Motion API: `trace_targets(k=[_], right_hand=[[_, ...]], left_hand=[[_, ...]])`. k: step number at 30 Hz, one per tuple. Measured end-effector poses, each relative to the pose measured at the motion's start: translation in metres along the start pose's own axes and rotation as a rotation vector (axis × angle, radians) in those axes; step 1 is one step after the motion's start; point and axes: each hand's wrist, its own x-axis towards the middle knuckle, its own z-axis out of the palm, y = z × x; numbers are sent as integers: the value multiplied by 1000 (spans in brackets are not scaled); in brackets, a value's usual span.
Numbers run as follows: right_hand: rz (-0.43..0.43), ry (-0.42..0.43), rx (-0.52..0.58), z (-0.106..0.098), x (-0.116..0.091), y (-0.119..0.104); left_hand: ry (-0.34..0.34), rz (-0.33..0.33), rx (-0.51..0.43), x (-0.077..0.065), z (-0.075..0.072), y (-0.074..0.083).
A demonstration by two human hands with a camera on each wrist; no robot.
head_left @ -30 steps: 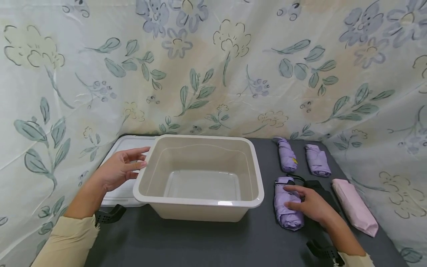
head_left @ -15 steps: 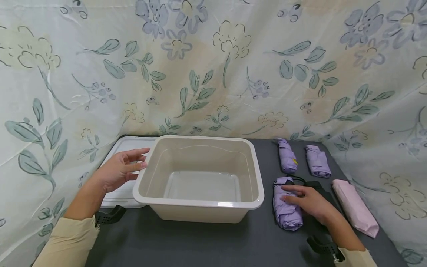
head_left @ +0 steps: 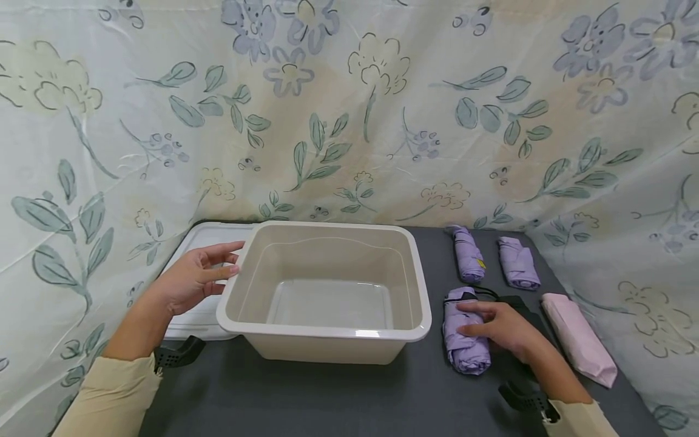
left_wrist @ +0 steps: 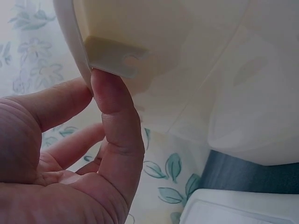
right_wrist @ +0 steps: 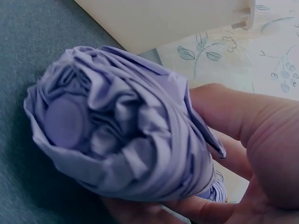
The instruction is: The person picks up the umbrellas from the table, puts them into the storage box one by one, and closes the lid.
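Observation:
A beige plastic storage bin (head_left: 327,347) stands on the dark table with nothing inside it. At its left rim is my left hand (head_left: 188,279); in the left wrist view the fingers pinch the rim edge, one fingertip tucked beneath by a small tab (left_wrist: 114,63). To the right of the bin, my right hand (head_left: 505,331) grips a rolled lilac folding umbrella (head_left: 464,349). The right wrist view shows the umbrella's end close up, with a round cap (right_wrist: 67,122) among the pleats, the thumb on one side and fingers beneath.
Two more lilac rolled umbrellas (head_left: 468,255) lie at the back right. A pink wrapped bundle (head_left: 579,340) lies by the right edge, beside a black item (head_left: 521,306) partly hidden by my hand. A white lid (head_left: 191,318) is left of the bin, and a floral curtain hangs behind.
My right hand has shifted the lilac umbrella slightly left, towards the bin. The left hand and the bin have stayed in place.

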Motion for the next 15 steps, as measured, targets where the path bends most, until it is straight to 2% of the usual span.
trace_targets(k=[6, 15], right_hand=[[-18, 2, 42, 4, 0, 1], [-63, 62, 2, 6, -2, 0]], left_hand=[[-6, 4, -10, 0, 0, 0], [-3, 1, -27, 2, 0, 2]])
